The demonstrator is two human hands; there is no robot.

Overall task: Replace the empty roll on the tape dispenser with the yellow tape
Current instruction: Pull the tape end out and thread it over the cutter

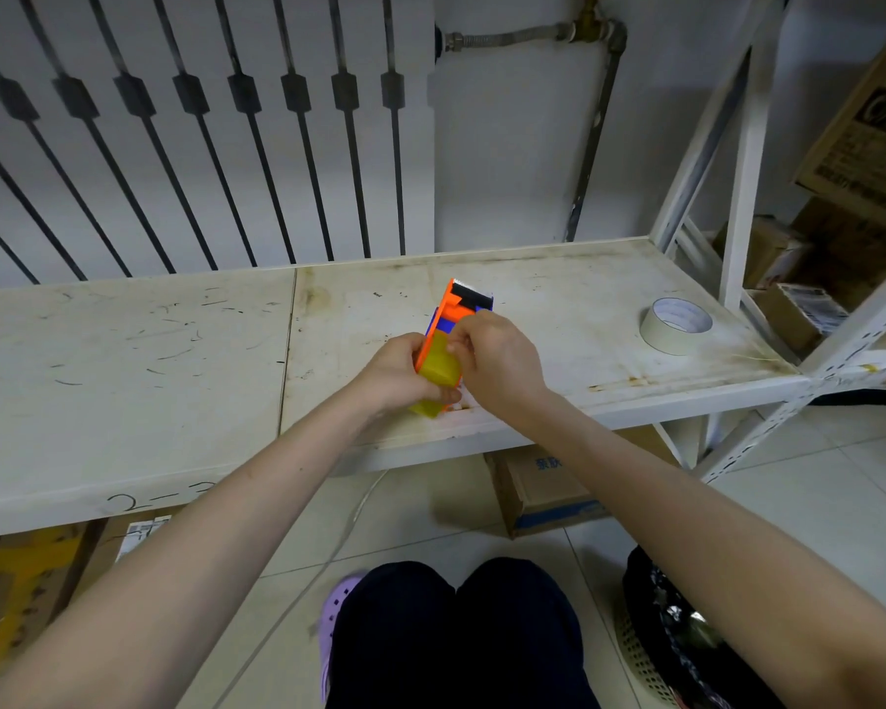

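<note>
1. Gripping the yellow tape (438, 368) from the 9 o'clock side, your left hand (395, 373) has its fingers curled around the roll's lower edge.
2. Your right hand (500, 363) comes in from 3 o'clock; its fingertips (456, 336) are pinched narrow at the top of the roll, right where it meets the tape dispenser (459, 309). What exactly they pinch you cannot tell from this view.
3. You see the orange dispenser, with a blue part and a black and white head, pointing toward 12 o'clock from between your hands. The yellow roll sits against its near end, at 6 o'clock; whether it is fully seated is hidden by your fingers.
4. Both hands work above the front edge of a scuffed white shelf (175, 350).
5. A whitish, nearly empty roll (675, 325) lies flat on the shelf at 3 o'clock, well apart from your hands.
6. A cardboard box (538, 496) sits on the tiled floor below, at 5 o'clock.
</note>
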